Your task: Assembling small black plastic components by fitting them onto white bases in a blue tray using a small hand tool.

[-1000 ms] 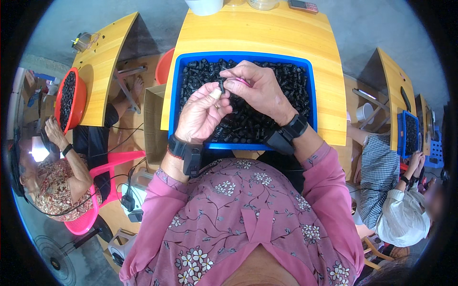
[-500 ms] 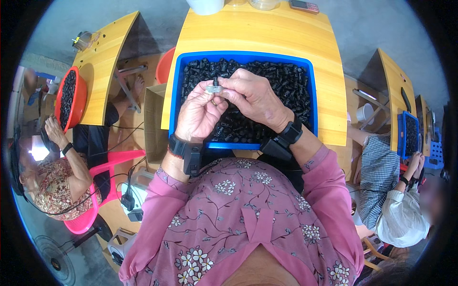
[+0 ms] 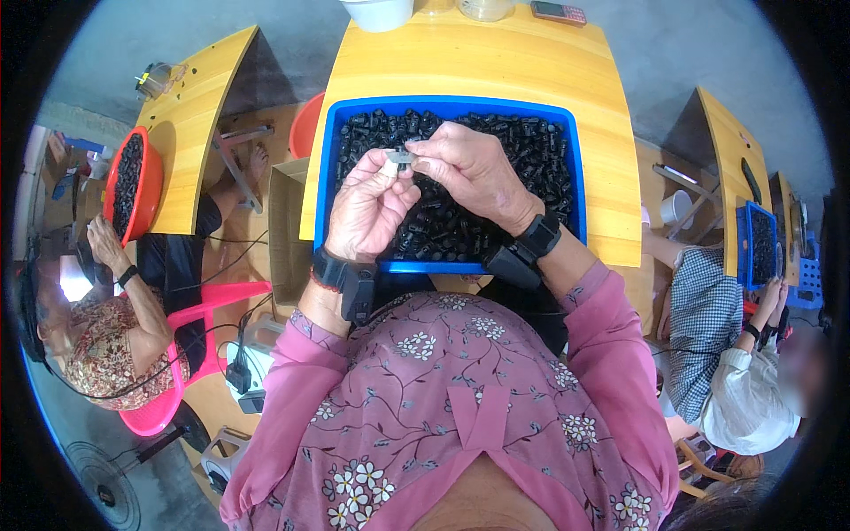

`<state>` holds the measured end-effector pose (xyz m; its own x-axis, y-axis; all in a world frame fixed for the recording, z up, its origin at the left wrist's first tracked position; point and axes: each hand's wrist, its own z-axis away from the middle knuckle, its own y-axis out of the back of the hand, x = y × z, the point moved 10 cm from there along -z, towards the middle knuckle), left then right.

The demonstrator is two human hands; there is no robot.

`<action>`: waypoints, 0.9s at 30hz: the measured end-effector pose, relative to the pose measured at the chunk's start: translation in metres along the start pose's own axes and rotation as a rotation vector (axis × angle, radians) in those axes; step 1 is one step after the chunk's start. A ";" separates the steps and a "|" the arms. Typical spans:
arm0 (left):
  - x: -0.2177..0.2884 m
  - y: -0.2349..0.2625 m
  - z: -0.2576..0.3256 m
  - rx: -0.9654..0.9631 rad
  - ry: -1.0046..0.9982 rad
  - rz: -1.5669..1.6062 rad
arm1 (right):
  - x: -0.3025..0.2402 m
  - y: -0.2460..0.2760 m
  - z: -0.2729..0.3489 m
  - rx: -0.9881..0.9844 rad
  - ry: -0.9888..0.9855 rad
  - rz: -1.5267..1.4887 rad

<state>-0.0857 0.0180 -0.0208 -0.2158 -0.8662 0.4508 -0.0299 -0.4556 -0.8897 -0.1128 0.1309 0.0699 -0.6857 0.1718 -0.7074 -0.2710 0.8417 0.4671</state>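
Note:
Both of my hands are raised over a blue tray filled with small black plastic parts. My left hand has thumb and fingers pinched together around a small black part, mostly covered by fingertips. Close against it, my right hand pinches a small flat grey piece between thumb and forefinger. The grey piece reaches across to the left fingertips and lies over the black part. Its exact kind cannot be made out.
The tray rests on a yellow wooden table, with a white tub and a phone at its far edge. A cardboard box stands to its left. People sit at tables on both sides, near an orange basin and another blue tray.
My hands stay together over the tray. The black part, which stood up above the grey piece, now shows below it, and the grey piece has shifted slightly upward.

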 end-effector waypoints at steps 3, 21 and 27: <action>-0.002 0.000 -0.002 0.019 0.031 0.048 | 0.002 0.005 -0.002 0.045 -0.051 -0.087; -0.014 -0.011 0.002 -0.049 0.146 0.011 | 0.018 -0.004 0.000 -0.005 -0.332 -0.308; -0.014 -0.013 0.001 -0.066 0.152 0.073 | 0.021 0.001 0.002 0.025 -0.344 -0.295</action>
<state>-0.0815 0.0357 -0.0156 -0.3647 -0.8531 0.3732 -0.0714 -0.3740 -0.9247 -0.1259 0.1364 0.0541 -0.3163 0.0796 -0.9453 -0.4019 0.8914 0.2096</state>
